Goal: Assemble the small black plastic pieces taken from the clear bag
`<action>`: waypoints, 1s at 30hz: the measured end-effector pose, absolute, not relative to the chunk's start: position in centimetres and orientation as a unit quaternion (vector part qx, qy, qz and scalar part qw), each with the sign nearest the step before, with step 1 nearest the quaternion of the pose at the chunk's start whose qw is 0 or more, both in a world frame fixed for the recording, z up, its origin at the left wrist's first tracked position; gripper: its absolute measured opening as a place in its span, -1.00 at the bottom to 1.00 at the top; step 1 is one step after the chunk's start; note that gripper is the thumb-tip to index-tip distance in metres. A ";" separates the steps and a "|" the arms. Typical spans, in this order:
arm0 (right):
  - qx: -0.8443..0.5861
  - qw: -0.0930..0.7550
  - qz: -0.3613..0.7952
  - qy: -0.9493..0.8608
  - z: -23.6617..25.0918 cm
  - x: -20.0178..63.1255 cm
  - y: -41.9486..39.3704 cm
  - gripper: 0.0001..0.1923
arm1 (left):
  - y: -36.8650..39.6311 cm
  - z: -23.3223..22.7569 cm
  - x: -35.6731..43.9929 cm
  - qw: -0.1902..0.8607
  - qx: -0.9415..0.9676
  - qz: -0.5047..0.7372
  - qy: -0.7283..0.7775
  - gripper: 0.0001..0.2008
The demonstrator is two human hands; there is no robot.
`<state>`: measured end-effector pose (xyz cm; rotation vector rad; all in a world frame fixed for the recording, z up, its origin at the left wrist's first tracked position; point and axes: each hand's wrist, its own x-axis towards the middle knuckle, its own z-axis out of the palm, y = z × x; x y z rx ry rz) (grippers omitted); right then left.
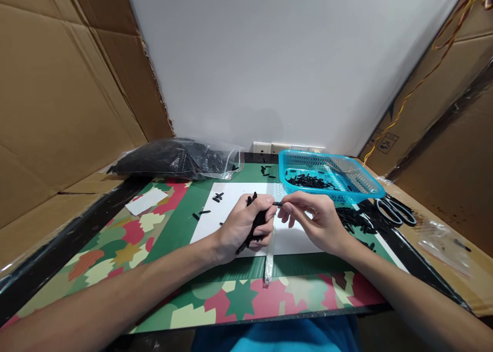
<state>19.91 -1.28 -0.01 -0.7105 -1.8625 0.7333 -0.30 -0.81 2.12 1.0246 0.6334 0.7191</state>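
My left hand is closed around a bundle of thin black sticks that pokes out above and below the fist. My right hand pinches one small black stick between thumb and forefinger, its tip touching the left hand's fingers. Both hands hover over a white sheet on the patterned mat. A narrow clear strip lies just below the hands.
A blue plastic basket with several black sticks stands at the back right, with more loose sticks beside it. Scissors lie at the right. A clear bag of black pieces lies at the back left. Cardboard walls enclose both sides.
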 end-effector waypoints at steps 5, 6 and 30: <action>-0.292 0.481 0.309 -0.766 0.0 19.9 -1.4 -0.78 | -0.8 1.9 -0.4 0.774 0.471 0.324 0.271 -0.59; -0.291 0.482 0.309 -0.766 0.0 19.9 -1.4 -0.79 | -0.7 1.9 -0.5 0.776 0.471 0.325 0.267 -0.59; -0.306 0.458 0.278 -0.787 1.0 19.9 -1.9 -0.71 | -0.8 2.2 -0.4 0.773 0.468 0.317 0.287 -0.61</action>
